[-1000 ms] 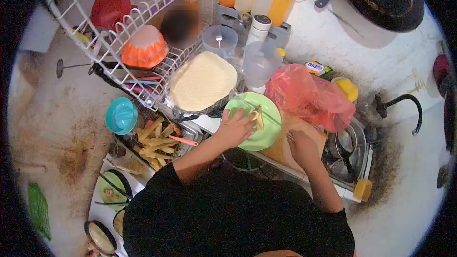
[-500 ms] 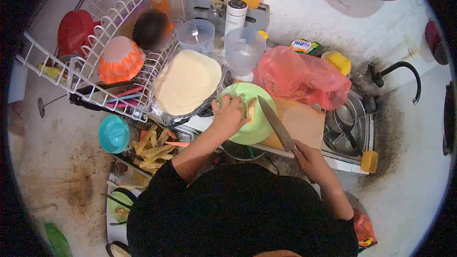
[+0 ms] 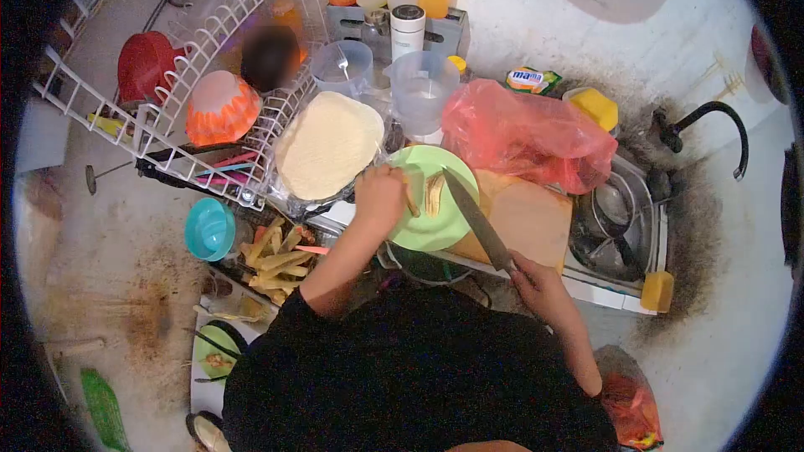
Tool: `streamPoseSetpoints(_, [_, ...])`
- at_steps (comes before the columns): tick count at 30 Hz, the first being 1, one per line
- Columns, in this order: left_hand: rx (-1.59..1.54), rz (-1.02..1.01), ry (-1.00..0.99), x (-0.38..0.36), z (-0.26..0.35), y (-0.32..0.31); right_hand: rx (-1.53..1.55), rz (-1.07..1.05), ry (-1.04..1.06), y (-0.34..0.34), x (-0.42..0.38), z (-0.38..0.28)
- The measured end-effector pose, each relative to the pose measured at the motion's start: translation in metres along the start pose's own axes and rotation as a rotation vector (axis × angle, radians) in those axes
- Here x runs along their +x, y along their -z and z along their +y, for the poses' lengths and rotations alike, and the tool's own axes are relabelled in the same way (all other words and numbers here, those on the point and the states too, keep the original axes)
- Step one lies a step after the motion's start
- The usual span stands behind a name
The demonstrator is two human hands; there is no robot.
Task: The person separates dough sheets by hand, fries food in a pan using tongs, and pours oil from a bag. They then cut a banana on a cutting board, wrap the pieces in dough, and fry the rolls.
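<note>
My left hand (image 3: 381, 198) is closed at the left rim of the light green plate (image 3: 448, 230). Its fingers hold a banana piece (image 3: 411, 199) upright over the plate. Beside it, a second banana piece (image 3: 434, 194) lies flat, its cut face streaked brown. In my right hand (image 3: 536, 280) is the handle of a large kitchen knife (image 3: 479, 223). The blade slants up and left over the plate, its tip near the lying banana piece and apart from my left hand. Under the plate's right side is a wooden cutting board (image 3: 528, 222).
Behind the plate lie a red plastic bag (image 3: 528, 138) and a clear measuring jug (image 3: 424, 96). A tray of pale batter or dough (image 3: 329, 146) stands left, near the white dish rack (image 3: 188, 96). Peels (image 3: 280, 264) are piled lower left. The sink (image 3: 649, 226) is right.
My left hand has moved left across the plate, taking up a banana piece. The other piece now lies uncovered. The knife tip has shifted slightly left, and the view has shifted a little.
</note>
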State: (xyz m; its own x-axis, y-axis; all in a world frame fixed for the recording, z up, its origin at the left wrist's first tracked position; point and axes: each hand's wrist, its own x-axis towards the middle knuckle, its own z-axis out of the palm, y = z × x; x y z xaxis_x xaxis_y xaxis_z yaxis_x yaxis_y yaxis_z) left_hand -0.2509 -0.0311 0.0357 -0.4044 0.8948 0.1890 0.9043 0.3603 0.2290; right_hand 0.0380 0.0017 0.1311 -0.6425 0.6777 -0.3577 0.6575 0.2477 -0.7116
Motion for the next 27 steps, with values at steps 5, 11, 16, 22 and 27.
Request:
streamPoseSetpoints(5, [-0.078, -0.139, 0.038, -0.013, -0.007, 0.000, 0.044, -0.022, 0.214, -0.008, 0.014, 0.031])
streamPoseSetpoints(11, [0.062, 0.043, -0.389, -0.003, -0.004, -0.012, 0.183, 0.025, 0.223, 0.001, 0.019, 0.047])
streamPoseSetpoints(16, [0.219, -0.181, -0.512, 0.016, -0.015, -0.001, 0.289, -0.022, 0.076, 0.020, 0.009, 0.057])
streamPoseSetpoints(22, [0.245, -0.329, -0.466, 0.020, -0.006, 0.018, 0.297, 0.079, 0.229, 0.031, 0.001, 0.090])
streamPoseSetpoints(27, [0.123, -0.507, -0.358, 0.027, 0.006, 0.036, 0.446, 0.075, 0.121, 0.047, -0.015, 0.114])
